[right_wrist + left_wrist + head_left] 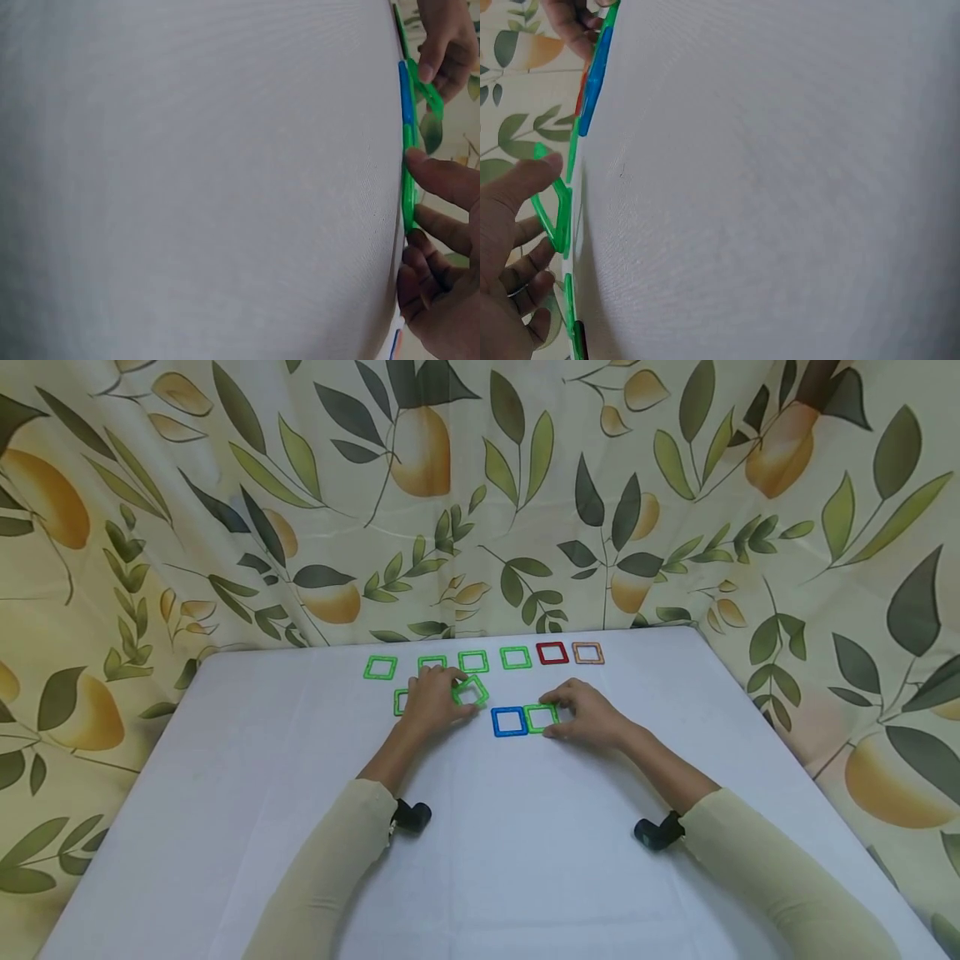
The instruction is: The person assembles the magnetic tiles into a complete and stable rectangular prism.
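Observation:
My left hand (431,700) pinches a green square frame (483,688), which is tilted up off the table in the left wrist view, thumb on one edge. My right hand (588,718) holds another green square frame (538,732) by its right side, between thumb and fingers. That frame lies flat, its left edge against a blue square frame (510,734). A further green frame (397,702) is partly hidden behind the left hand.
Along the table's back edge runs a row of square frames: several green ones (515,648), a red one (552,644) and an orange one (588,644). A white cloth covers the table (480,860). Behind it hangs a leaf-and-fruit patterned curtain (480,552).

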Demonstrator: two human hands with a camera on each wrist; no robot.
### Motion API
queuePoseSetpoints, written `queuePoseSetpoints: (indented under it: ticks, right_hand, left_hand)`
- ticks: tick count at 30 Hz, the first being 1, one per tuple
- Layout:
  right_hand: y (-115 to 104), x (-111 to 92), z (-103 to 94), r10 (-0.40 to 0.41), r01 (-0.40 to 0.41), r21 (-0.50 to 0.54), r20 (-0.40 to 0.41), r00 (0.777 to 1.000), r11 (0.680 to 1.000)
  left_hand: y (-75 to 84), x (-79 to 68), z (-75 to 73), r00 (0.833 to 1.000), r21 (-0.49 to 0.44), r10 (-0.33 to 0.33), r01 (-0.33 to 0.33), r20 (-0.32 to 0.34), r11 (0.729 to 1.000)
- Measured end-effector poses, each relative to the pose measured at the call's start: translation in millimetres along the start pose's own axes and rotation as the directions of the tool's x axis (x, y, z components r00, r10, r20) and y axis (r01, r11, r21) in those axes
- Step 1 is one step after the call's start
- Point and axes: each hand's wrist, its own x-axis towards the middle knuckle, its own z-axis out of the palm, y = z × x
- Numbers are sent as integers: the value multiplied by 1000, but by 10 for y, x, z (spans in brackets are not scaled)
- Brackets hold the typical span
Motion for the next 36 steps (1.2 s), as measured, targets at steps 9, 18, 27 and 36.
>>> queuePoseSetpoints:
  ticks: [9,18,27,36]
  right_hand:
    - [48,8,-14,-14,13,24,3,1000,1000]
    - [42,11,-18,-30,30,22,2,1000,999]
    - [19,5,-17,-34,34,19,-6,999,999]
    - [40,36,3,-35,36,40,-18,999,999]
  left_hand:
    - [-5,-31,-53,1000,-71,26,-26,2,997]
    - [-3,-88,-57,998,-239,56,-59,-20,969]
    - [7,-122,-50,995,-286,95,-97,-23,953]
    - [17,-136,-88,991,-335,136,-127,4,934]
